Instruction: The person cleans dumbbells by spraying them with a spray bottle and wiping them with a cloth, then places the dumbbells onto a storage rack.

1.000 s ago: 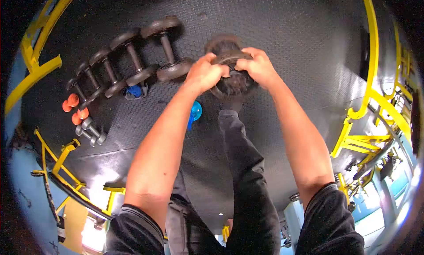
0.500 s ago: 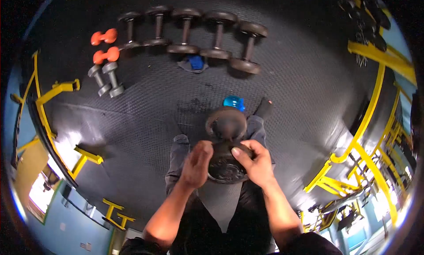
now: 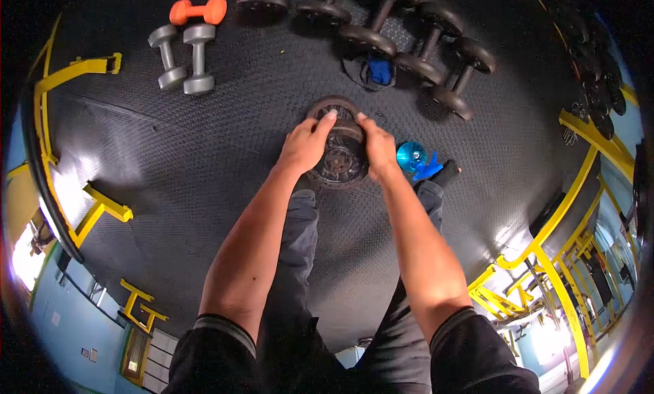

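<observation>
A dark dumbbell is gripped from both sides, over the floor mat in front of the person's legs. Its left side is clasped by the half-curled left hand, thumb raised over the rim; its right side is held by the right hand, fingers slightly bent. Whether the mat is touched by the dumbbell cannot be told.

The space just beside the right hand is taken up by a light-blue round object with a blue piece, near a dark-covered foot. Beyond, a blue bundle is seen beside the floor row.

Counted: one dumbbell held, five dark ones in the row, two grey dumbbells, two orange dumbbells, one cut off by the view's edge.
</observation>
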The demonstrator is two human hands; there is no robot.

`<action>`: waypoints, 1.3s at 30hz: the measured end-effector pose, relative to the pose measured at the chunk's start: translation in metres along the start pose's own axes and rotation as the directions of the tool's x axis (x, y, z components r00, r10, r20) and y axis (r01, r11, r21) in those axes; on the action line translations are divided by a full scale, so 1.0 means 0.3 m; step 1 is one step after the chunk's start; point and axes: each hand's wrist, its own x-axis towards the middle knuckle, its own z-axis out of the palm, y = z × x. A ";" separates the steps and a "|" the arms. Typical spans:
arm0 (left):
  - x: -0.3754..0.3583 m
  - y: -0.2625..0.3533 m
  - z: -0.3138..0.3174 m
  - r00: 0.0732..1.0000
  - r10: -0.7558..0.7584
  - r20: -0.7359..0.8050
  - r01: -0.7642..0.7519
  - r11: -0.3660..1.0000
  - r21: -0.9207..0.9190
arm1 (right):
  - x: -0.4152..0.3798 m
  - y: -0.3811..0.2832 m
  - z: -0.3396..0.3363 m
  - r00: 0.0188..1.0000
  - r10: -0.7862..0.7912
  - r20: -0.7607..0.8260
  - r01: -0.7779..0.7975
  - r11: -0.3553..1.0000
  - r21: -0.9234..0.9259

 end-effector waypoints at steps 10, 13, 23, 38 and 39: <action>0.196 -0.133 0.111 0.993 0.114 -0.024 -0.115 0.993 -0.023 | 0.108 0.007 0.038 0.966 -0.005 -0.257 -0.016 0.996 -0.083; 0.191 -0.131 0.132 0.970 0.213 -0.114 -0.217 0.976 -0.025 | 0.203 0.091 0.004 0.952 -0.140 -0.273 0.081 0.973 -0.217; 0.187 -0.124 0.140 0.935 0.259 -0.243 -0.249 0.966 0.073 | 0.190 0.057 0.012 0.945 -0.133 -0.299 0.016 0.931 -0.365; 0.198 -0.150 0.172 0.750 0.523 -0.406 -0.493 0.850 0.184 | 0.113 0.009 -0.001 0.953 -0.173 -0.249 0.056 0.908 -0.415; 0.202 -0.160 0.176 0.702 0.563 -0.437 -0.506 0.825 0.251 | 0.103 0.011 -0.004 0.951 -0.182 -0.250 0.071 0.916 -0.396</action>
